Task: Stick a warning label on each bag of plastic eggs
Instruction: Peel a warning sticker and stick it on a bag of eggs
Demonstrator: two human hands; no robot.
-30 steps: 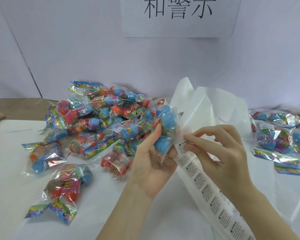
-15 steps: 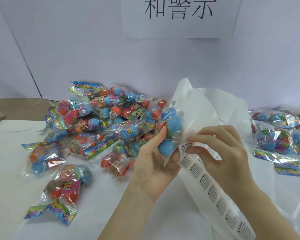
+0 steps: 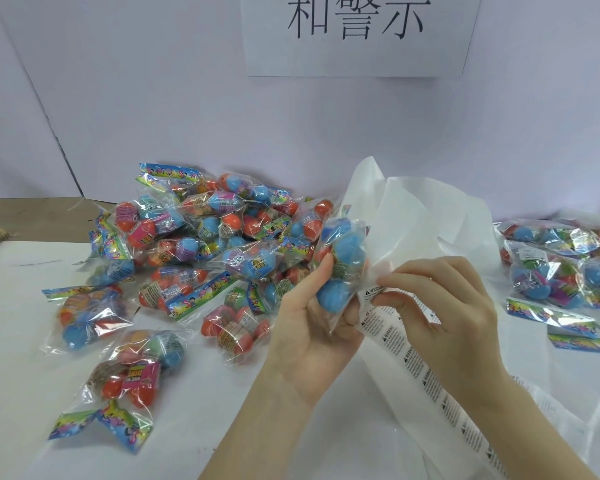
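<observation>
The person's left hand (image 3: 309,327) is raised above the white table (image 3: 21,341), palm up, with its fingers and thumb curled around a clear plastic bag of blue plastic eggs (image 3: 343,261). The bag stands roughly upright in that grip, one blue egg low near the palm and others stacked above it. Just beside it, the right hand (image 3: 444,306) pinches the top end of a long white backing strip printed with a row of black-and-white warning labels (image 3: 406,355); thumb and forefinger close on the uppermost label, right against the bag's edge. The strip trails down and to the right, towards the near edge of the table. Behind both hands, a crumpled sheet of translucent white paper (image 3: 430,216) stands up off the table. To the left lies a heaped pile of clear bags holding orange, blue and pink eggs (image 3: 201,244). A smaller group of similar bags (image 3: 561,268) lies to the far right. On the wall hangs a white paper sign with black characters (image 3: 357,32).
</observation>
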